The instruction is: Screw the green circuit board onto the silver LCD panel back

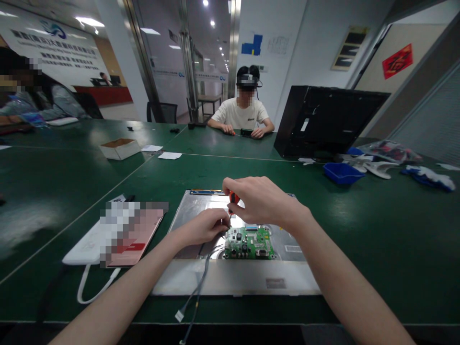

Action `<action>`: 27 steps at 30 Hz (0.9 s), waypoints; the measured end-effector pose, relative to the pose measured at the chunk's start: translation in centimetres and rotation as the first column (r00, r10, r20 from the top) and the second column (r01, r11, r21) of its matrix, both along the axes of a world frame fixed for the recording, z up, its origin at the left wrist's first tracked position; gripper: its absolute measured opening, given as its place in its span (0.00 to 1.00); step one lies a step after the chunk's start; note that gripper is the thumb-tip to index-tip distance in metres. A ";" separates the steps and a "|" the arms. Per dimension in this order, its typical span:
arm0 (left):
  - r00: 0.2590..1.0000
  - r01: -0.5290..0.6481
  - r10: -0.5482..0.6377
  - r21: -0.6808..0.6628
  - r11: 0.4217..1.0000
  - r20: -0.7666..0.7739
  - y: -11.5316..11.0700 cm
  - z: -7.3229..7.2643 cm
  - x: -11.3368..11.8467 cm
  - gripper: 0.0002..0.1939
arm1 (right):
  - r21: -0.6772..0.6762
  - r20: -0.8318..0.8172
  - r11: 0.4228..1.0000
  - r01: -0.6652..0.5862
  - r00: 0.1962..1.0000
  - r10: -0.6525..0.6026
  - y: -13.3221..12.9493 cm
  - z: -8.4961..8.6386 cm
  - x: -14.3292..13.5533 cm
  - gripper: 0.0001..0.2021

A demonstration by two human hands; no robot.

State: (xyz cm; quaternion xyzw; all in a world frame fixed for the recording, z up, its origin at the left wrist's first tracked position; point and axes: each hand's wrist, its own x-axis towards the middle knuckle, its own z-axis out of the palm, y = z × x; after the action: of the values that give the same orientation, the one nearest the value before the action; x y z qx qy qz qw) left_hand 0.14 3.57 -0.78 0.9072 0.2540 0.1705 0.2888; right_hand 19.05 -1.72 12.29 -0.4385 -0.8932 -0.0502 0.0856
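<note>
A green circuit board (248, 243) lies component side up on the bare metal back of a flat display panel (237, 280), the panel resting just inside the near edge of the counter (381, 239). The grip of the right hand (265, 199) is closed round the orange-and-black handle of a screwdriver (234, 197), held nearly upright with its shaft directed at the board's far left corner. The left hand (205, 226) reaches to that same corner with its fingertips curled inward; they are partly hidden, so whether they pinch anything cannot be told. Thin grey cables (206, 270) run from beside the board's left edge across the panel to the counter's near edge, one bearing a white connector (179, 316). The board is probably light and stiff but fragile, best taken by its bare left and right edges, clear of the soldered parts. The panel should prove heavier, its smooth metal somewhat slippery, and is best supported at opposite edges; the screwdriver likely offers its firmest hold at the thick handle.
</note>
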 end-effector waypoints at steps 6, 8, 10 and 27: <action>1.000 -0.013 0.013 0.001 1.000 -0.012 0.3 -0.2 -0.1 0.04 | 0.026 0.010 1.000 0.002 1.000 -0.002 0.0 -0.1 0.0 0.07; 1.000 -0.019 0.019 0.008 1.000 -0.013 0.3 -0.3 -0.2 0.03 | 0.032 0.014 0.999 0.006 1.000 -0.007 0.0 0.0 0.0 0.07; 1.000 -0.021 0.021 0.008 1.000 -0.015 0.4 -0.4 -0.2 0.03 | 0.037 0.021 0.999 0.013 1.000 -0.014 0.0 0.0 -0.1 0.07; 0.999 -0.029 0.029 -0.004 1.000 -0.021 0.1 -0.3 -0.1 0.06 | -0.003 0.019 1.000 0.002 1.000 -0.002 -0.1 0.3 -0.1 0.06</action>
State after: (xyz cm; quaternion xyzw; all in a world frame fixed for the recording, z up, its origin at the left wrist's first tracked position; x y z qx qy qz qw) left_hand 0.05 3.71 -1.08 0.9046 0.2703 0.1648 0.2856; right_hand 18.91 -1.83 12.57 -0.4392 -0.8936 -0.0532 0.0763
